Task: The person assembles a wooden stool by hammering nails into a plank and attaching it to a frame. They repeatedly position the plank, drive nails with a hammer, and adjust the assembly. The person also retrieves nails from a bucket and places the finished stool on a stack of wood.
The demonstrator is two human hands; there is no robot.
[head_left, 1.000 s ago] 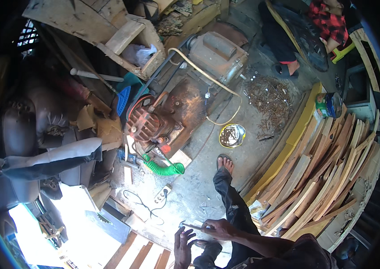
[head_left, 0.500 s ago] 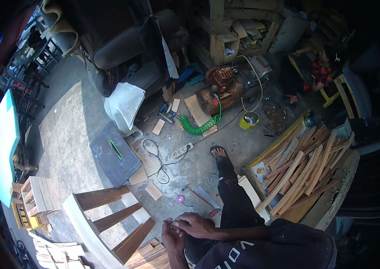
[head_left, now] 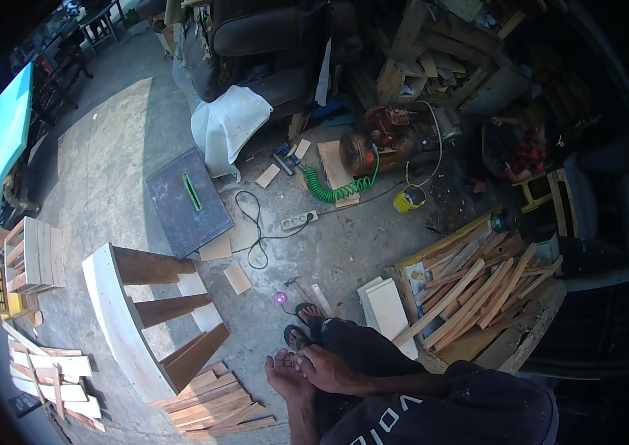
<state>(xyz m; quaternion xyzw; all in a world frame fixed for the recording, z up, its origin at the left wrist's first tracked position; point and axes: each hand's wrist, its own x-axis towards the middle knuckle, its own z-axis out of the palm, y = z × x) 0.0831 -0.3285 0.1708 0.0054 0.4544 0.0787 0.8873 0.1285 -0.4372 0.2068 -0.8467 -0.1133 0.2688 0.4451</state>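
Observation:
My left hand (head_left: 290, 377) is palm up in front of my body, its fingers curled inward. My right hand (head_left: 327, 368) reaches across from the right, its bent fingertips meeting the left fingers. Anything between them is too small to make out. Beyond the hands, a hammer (head_left: 301, 293) and a round pink tape measure (head_left: 279, 298) lie on the floor near my sandalled feet (head_left: 304, 324). To the left stands a wooden frame with a pale curved side (head_left: 123, 315) and brown slats (head_left: 173, 310). Cut boards (head_left: 214, 400) lie in a pile beside it.
A bin of long wood strips (head_left: 489, 297) stands at right beside white boards (head_left: 387, 308). Ahead are a power strip with cord (head_left: 298, 220), a green coiled hose (head_left: 322, 189), a rusty compressor (head_left: 385, 144) and a dark panel (head_left: 188, 204). Another person (head_left: 528, 156) sits far right.
I have stepped back or turned, so the wooden frame and board pile show more fully. My feet are now together. My left palm has turned up more, the right hand still against it.

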